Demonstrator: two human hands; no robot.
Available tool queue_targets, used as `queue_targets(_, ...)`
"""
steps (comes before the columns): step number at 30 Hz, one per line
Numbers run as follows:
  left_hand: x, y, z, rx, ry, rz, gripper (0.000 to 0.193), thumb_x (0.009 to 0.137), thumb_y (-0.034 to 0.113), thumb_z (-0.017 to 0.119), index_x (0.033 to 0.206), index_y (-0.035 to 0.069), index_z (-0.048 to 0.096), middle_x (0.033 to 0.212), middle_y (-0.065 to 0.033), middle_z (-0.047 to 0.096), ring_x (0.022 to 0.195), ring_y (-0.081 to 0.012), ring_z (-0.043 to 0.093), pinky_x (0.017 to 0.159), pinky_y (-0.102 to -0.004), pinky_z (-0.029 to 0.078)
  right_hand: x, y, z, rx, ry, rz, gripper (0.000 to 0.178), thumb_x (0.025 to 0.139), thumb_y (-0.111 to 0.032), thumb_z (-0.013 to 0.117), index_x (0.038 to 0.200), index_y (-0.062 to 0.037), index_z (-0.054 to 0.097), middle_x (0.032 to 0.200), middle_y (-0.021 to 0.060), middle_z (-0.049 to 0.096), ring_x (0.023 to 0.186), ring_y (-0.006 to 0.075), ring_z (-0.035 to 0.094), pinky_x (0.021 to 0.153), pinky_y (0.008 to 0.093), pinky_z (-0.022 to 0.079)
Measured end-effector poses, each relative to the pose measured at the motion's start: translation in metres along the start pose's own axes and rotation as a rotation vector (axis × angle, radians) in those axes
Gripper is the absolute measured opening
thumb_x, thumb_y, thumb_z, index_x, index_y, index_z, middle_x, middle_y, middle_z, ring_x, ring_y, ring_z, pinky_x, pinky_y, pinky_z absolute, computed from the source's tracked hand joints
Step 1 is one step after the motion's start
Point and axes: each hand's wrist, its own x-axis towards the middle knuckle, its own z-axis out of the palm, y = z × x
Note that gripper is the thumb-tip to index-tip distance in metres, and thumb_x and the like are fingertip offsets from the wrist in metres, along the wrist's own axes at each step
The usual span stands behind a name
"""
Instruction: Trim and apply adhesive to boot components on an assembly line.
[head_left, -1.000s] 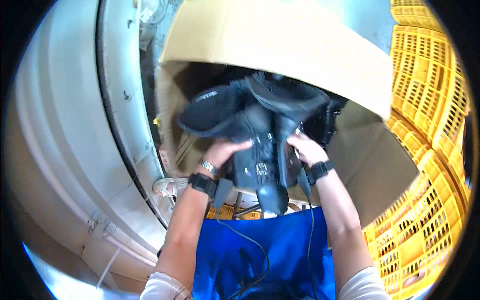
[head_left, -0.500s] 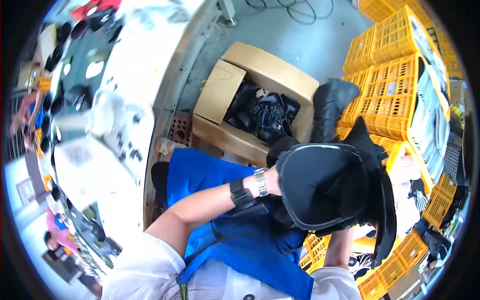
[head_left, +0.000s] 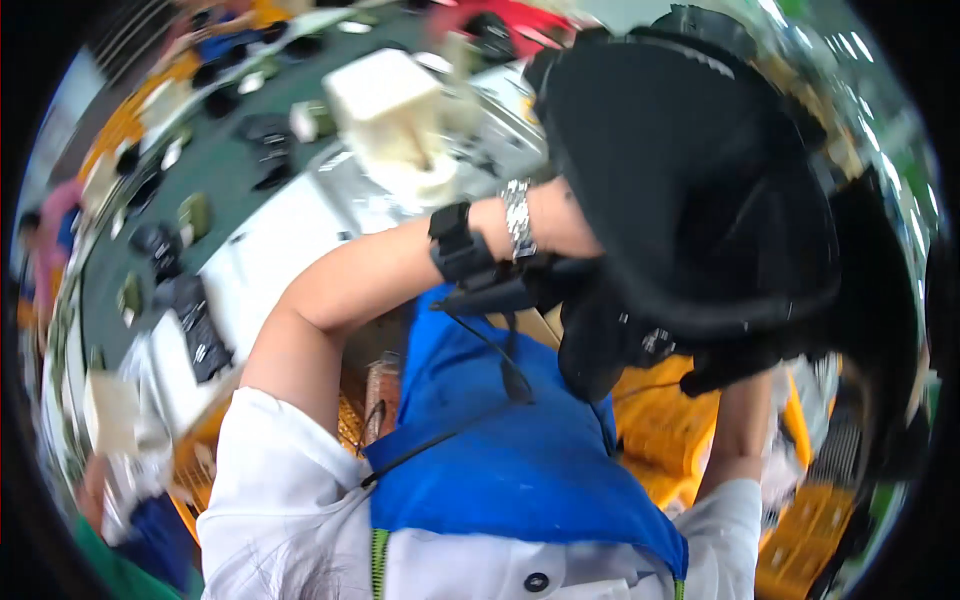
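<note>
A large bundle of soft black pieces (head_left: 690, 190), which look like boot uppers with wide stitched rims, hangs raised in front of me and covers much of the right side. My left hand (head_left: 568, 222) grips its left edge; the fingers are out of sight behind the black material. A silver bracelet (head_left: 517, 222) and a black wristband (head_left: 460, 245) are on that wrist. My right forearm (head_left: 740, 425) runs up beneath the bundle, and my right hand is hidden there. More black folds, slightly blurred, hang over the right arm.
To the left is a bench with a green belt (head_left: 235, 130), holding several black and olive shoe parts. A whitish tub (head_left: 385, 90) stands on it beyond my left arm. Yellow crates (head_left: 660, 425) are behind the bundle. A person in pink (head_left: 55, 240) is at the far left.
My view has swung toward the bench, and the carton of black boots has left the picture. The black bundle appears larger and higher, carried along with my arms.
</note>
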Motion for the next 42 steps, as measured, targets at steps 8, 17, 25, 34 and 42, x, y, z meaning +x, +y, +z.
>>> queue_targets(8,-0.345,0.070,-0.123,0.297,0.650,-0.274,0.041,0.070,0.025,0.069,0.102,0.001,0.060,0.094,-0.0107,0.064,0.084,-0.0198,0.061,0.080,-0.0308,0.046,0.119,-0.018,0.173,-0.201,-0.469,-0.040,0.033,0.083,-0.015,0.055,0.114,-0.0021,0.048,0.096,0.0031,0.059,0.089,0.0130,0.055,0.079,0.0275,0.045)
queue_targets(17,-0.372,0.048,-0.216,-0.768,0.833,-0.883,0.047,0.080,0.025,0.056,0.119,-0.001,0.047,0.107,-0.0146,0.059,0.099,-0.0237,0.057,0.091,-0.0343,0.043,0.251,-0.002,0.288,0.011,-0.648,0.262,0.036,0.084,-0.028,0.055,0.110,-0.0039,0.052,0.097,0.0046,0.061,0.089,0.0140,0.058,0.081,0.0283,0.047)
queue_targets(25,-0.364,0.027,-0.257,-0.927,1.081,-0.935,0.038,0.082,0.028,0.056,0.108,0.001,0.055,0.098,-0.0120,0.063,0.087,-0.0233,0.063,0.082,-0.0352,0.050,0.338,0.020,0.302,0.253,-0.535,0.602,0.045,0.078,-0.046,0.062,0.104,-0.0089,0.060,0.098,0.0038,0.063,0.086,0.0138,0.061,0.078,0.0289,0.049)
queue_targets(34,-0.405,0.035,-0.322,-0.556,1.171,-1.051,0.039,0.082,0.034,0.059,0.106,0.003,0.058,0.096,-0.0102,0.064,0.083,-0.0208,0.063,0.080,-0.0321,0.050,0.347,0.011,0.272,0.100,-0.395,0.516,0.043,0.081,-0.035,0.063,0.106,-0.0013,0.055,0.095,0.0094,0.063,0.081,0.0195,0.064,0.073,0.0329,0.054)
queue_targets(42,-0.446,0.046,-0.372,-0.327,1.022,-1.396,0.043,0.083,0.042,0.054,0.109,0.007,0.058,0.098,-0.0046,0.063,0.084,-0.0129,0.061,0.075,-0.0234,0.048,0.365,0.044,0.307,-0.062,-0.332,0.485,0.043,0.076,-0.026,0.070,0.097,0.0089,0.056,0.089,0.0121,0.063,0.076,0.0179,0.062,0.069,0.0299,0.051)
